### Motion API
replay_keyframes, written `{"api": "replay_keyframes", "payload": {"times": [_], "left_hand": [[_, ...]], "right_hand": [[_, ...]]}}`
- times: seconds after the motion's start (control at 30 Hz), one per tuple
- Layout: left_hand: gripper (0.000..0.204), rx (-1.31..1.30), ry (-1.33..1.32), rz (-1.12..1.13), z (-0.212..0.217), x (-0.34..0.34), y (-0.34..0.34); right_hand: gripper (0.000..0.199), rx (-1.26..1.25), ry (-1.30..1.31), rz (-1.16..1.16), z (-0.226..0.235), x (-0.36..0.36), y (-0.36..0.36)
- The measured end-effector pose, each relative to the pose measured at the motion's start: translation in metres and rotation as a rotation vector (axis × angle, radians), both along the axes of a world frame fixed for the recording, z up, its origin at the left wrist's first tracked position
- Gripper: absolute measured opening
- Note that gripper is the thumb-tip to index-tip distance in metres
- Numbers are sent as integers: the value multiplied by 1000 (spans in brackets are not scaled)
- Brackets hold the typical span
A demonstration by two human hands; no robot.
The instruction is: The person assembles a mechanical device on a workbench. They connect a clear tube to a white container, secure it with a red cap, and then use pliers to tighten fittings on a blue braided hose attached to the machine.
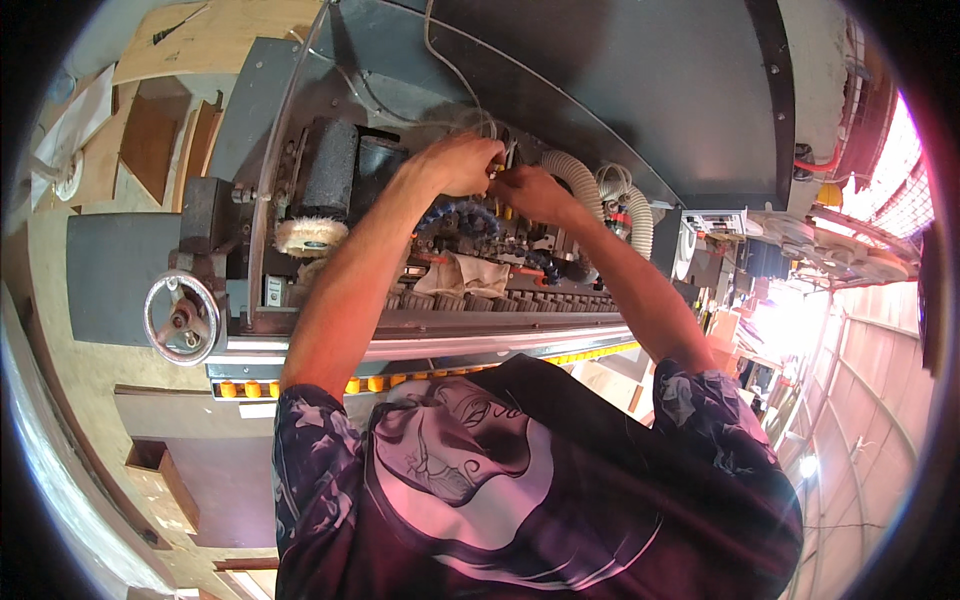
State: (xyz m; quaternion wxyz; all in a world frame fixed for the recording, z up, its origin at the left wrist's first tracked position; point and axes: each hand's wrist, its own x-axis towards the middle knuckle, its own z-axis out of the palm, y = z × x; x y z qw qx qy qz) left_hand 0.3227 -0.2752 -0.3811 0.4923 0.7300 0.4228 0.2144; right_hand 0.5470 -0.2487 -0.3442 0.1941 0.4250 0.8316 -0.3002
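Both my arms reach into the open bay of a grey machine. My left hand is closed in a pinch beside thin clear tubing. Close against its fingertips, my right hand pinches too. Whatever lies between the fingers is too small and hidden to name. Below the hands are a coil of blue hose and small metal fittings. A ribbed white hose curves just right of my right hand. Lower down, a crumpled beige cloth lies across the machine parts.
Left in the bay are a dark motor cylinder and a fluffy buffing wheel. A handwheel juts out at the machine's left end. Yellow rollers line its near edge. The raised grey cover stands behind. Wooden boards lean at far left.
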Motion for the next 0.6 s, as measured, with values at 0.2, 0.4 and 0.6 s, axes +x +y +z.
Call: {"api": "replay_keyframes", "payload": {"times": [0.2,0.4,0.6], "left_hand": [[51,36,37,-165,-5,4,-1],[51,37,-9,-177,-21,-3,-1],[57,-2,-78,-180,-30,-3,2]], "right_hand": [[55,635,-254,-237,-68,98,-28],[52,383,-234,-114,-68,93,-19],[48,283,-199,-16,-50,127,6]]}}
